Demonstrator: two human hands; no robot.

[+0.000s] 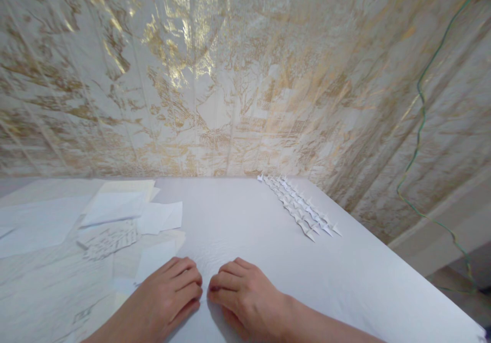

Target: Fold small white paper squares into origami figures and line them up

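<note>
Close to the front edge of the white table (238,220), my left hand (169,297) rests with its fingers curled and pressed together. My right hand (249,297) sits just beside it, also closed, its thumb tucked under the fingers. A narrow gap separates the two sets of fingertips. Whatever the fingers may hold is hidden by them. Left of my left hand lie loose sheets of paper (46,220), some overlapping. Beyond my right hand stand several rows of small folded white paper pieces (303,210) with pointed tips.
A patterned white and gold wall covering (199,77) rises behind the table. Smaller white paper pieces (159,218) and a patch of printed paper (111,241) lie at the left. A green twisted cable (420,123) hangs at the right, past the table's slanting edge.
</note>
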